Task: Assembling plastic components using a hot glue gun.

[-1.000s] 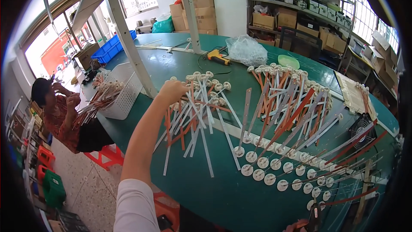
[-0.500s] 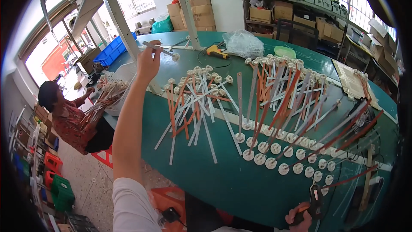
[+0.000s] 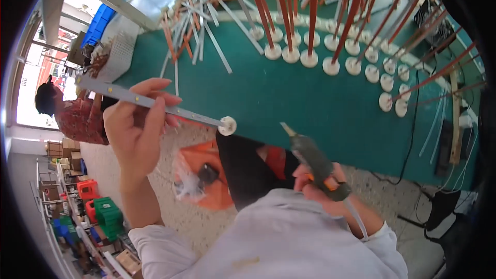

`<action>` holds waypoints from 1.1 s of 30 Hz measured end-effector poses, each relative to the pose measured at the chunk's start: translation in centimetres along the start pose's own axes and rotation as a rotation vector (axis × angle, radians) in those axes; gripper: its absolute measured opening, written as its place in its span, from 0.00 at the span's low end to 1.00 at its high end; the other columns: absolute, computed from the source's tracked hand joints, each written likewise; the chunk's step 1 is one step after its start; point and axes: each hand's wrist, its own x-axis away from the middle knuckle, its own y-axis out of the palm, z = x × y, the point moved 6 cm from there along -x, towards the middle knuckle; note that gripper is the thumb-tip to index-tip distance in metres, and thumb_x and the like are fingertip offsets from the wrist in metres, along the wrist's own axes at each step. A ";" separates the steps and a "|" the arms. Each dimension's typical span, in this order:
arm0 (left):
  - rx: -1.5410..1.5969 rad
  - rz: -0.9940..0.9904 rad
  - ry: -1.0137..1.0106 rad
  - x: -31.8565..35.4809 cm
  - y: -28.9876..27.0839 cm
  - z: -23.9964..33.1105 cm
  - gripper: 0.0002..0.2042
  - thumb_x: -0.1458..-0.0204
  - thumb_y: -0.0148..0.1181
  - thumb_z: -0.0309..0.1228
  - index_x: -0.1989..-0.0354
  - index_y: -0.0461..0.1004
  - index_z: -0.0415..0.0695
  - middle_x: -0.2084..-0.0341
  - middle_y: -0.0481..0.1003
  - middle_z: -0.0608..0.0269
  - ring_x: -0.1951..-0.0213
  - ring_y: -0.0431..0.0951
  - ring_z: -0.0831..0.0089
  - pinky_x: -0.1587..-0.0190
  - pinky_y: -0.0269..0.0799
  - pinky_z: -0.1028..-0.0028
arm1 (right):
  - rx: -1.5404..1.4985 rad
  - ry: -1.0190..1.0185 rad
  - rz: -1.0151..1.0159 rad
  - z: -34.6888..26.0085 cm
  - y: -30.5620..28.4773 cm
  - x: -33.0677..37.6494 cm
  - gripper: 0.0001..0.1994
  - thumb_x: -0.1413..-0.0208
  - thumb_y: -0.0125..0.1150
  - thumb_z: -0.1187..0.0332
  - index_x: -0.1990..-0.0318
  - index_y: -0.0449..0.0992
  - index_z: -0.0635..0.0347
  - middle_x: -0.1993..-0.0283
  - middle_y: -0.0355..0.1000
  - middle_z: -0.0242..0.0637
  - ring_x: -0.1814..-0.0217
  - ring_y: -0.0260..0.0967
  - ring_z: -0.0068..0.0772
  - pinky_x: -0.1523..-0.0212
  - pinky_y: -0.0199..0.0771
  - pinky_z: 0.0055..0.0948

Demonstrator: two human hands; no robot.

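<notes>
The green counter (image 3: 320, 108) is filling the upper and middle right of the frame, and it is carrying rows of upright sticks on white round feet (image 3: 310, 59) — orange ones at top centre, white ones (image 3: 206, 26) leaning in a loose bunch at upper left. A stray elbow could tip that bunch, since those sticks are leaning on one another rather than standing straight.

At lower centre the right hand (image 3: 318, 183) is gripping a glue gun (image 3: 315, 163), fingers clamped round the handle, with its nozzle pointing up and left toward the counter edge. The nozzle is hanging over the person's lap, so any glue dripping from it would likely be landing on clothing or skin; the cord trailing down past the white sleeve could also snag.

At left of centre the left hand (image 3: 135, 129) is holding a long white strip (image 3: 150, 102) across the frame, fingers closed around its middle. The strip is running from the upper left down to a white round foot (image 3: 227, 125) at its end, just beside the counter edge and apart from the nozzle. Held only at the middle, the strip may be wobbling, so the foot could meet the nozzle off-centre — or the thumb could stray too close to hot glue.
</notes>
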 end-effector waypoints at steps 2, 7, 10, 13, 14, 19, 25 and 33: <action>0.058 0.008 -0.037 1.8 1.7 -0.1 0.10 0.42 0.52 0.20 0.54 0.75 0.31 0.70 0.80 0.56 0.76 0.77 0.80 0.75 0.68 0.84 | 0.382 -0.023 -0.192 -0.3 2.3 0.0 0.10 0.51 0.68 0.74 0.63 0.74 0.63 0.66 0.73 0.34 0.69 0.70 0.25 0.69 0.70 0.26; 0.295 0.076 -0.029 3.6 3.9 -1.3 0.09 0.46 0.55 0.15 0.56 0.75 0.31 0.70 0.80 0.55 0.73 0.79 0.78 0.71 0.73 0.84 | 0.639 -0.407 -0.188 -0.2 3.1 0.1 0.15 0.55 0.67 0.74 0.56 0.76 0.61 0.61 0.71 0.36 0.70 0.69 0.27 0.69 0.70 0.26; 0.303 0.073 0.018 4.3 4.9 -2.3 0.10 0.50 0.59 0.14 0.59 0.76 0.31 0.70 0.80 0.56 0.70 0.81 0.75 0.68 0.74 0.82 | 0.615 -0.512 -0.110 -0.9 2.7 0.3 0.15 0.56 0.69 0.74 0.58 0.76 0.62 0.62 0.71 0.37 0.69 0.70 0.30 0.69 0.70 0.29; 0.144 -0.164 0.170 4.8 6.3 -3.5 0.10 0.51 0.62 0.15 0.59 0.74 0.33 0.66 0.80 0.51 0.66 0.81 0.70 0.62 0.77 0.75 | 0.757 -0.355 -0.134 -1.3 2.1 -0.1 0.15 0.57 0.70 0.73 0.59 0.76 0.62 0.63 0.72 0.39 0.69 0.71 0.35 0.68 0.71 0.31; 0.086 -0.169 0.171 4.7 7.0 -3.7 0.10 0.54 0.64 0.14 0.61 0.76 0.33 0.65 0.80 0.50 0.64 0.81 0.69 0.59 0.77 0.74 | 0.751 -0.403 -0.120 -1.9 1.9 -0.3 0.15 0.57 0.70 0.72 0.60 0.76 0.62 0.63 0.73 0.40 0.68 0.71 0.37 0.68 0.71 0.32; 0.016 -0.173 0.132 4.6 10.2 -4.5 0.10 0.56 0.65 0.15 0.64 0.79 0.35 0.67 0.81 0.53 0.66 0.82 0.68 0.62 0.76 0.75 | 0.736 -0.265 -0.158 -2.5 0.2 -0.6 0.13 0.56 0.70 0.70 0.62 0.76 0.62 0.64 0.75 0.40 0.67 0.73 0.40 0.67 0.71 0.32; -0.074 -0.177 0.086 4.0 10.5 -5.1 0.07 0.56 0.65 0.15 0.67 0.80 0.37 0.70 0.81 0.55 0.70 0.82 0.66 0.66 0.76 0.77 | 0.692 -0.197 -0.132 -2.0 0.3 -1.5 0.11 0.54 0.69 0.71 0.64 0.76 0.61 0.70 0.74 0.39 0.72 0.71 0.37 0.70 0.70 0.30; 0.095 -0.184 -0.038 3.7 11.1 -6.4 0.03 0.49 0.60 0.15 0.66 0.79 0.31 0.72 0.80 0.58 0.71 0.79 0.76 0.65 0.74 0.80 | 0.648 -0.300 -0.021 -3.1 -0.9 0.1 0.14 0.54 0.70 0.71 0.76 0.66 0.61 0.80 0.64 0.40 0.80 0.64 0.41 0.78 0.61 0.32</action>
